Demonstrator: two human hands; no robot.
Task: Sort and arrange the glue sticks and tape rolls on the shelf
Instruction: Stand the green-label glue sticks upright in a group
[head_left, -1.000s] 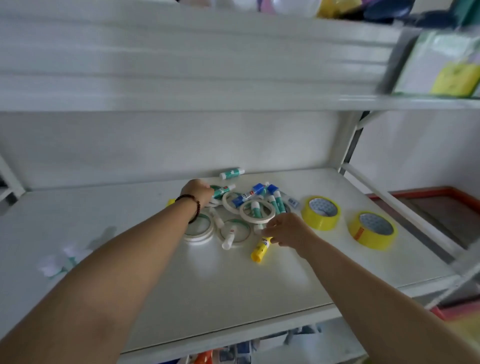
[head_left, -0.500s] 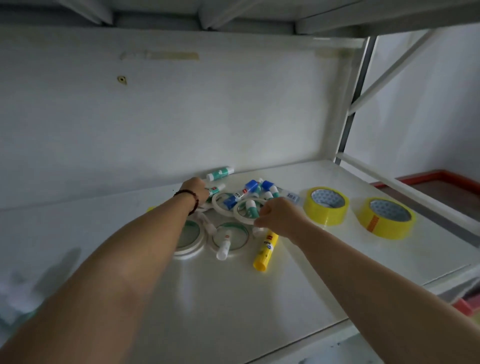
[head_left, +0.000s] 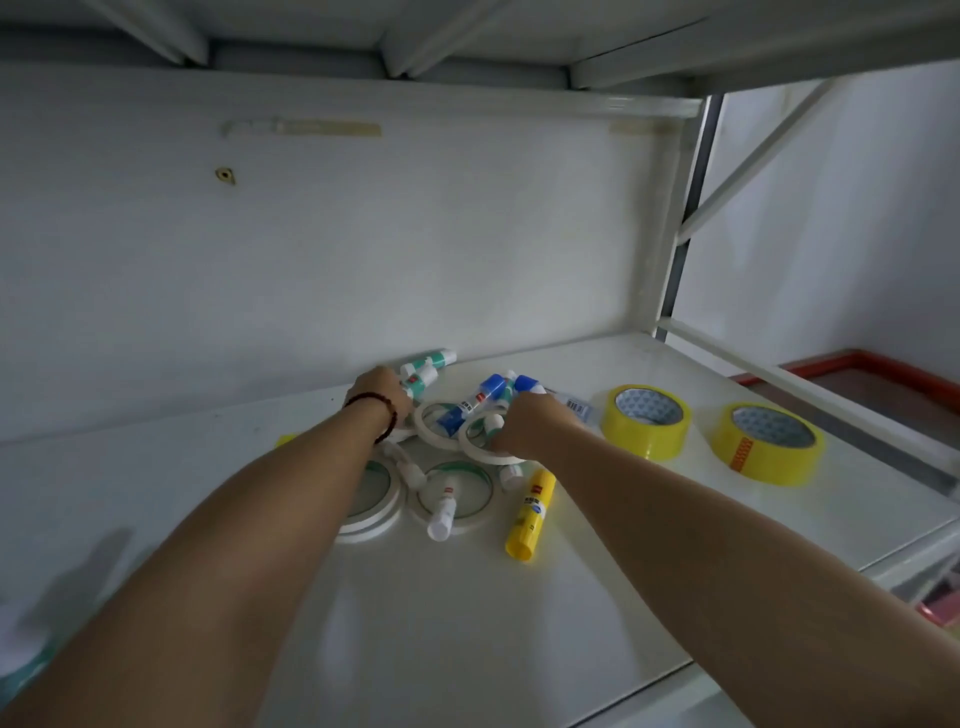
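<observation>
Since a moment ago my view has edged closer. The smooth white shelf (head_left: 649, 545) carries two glossy yellow tape rolls (head_left: 647, 421), well right of my right hand (head_left: 535, 426), curled on a thin white tape ring (head_left: 480, 449). My left hand (head_left: 382, 392) grips a green-and-white glue stick (head_left: 420, 378).

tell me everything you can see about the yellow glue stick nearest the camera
The yellow glue stick is a slim plastic-looking tube lying flat on the white shelf, its yellow cap end toward the camera. A pale printed label with a red mark wraps its middle. It lies at the near right edge of the pile, just below the right hand; neither hand touches it. Its far end sits close to a small white stick, contact unclear.
</observation>
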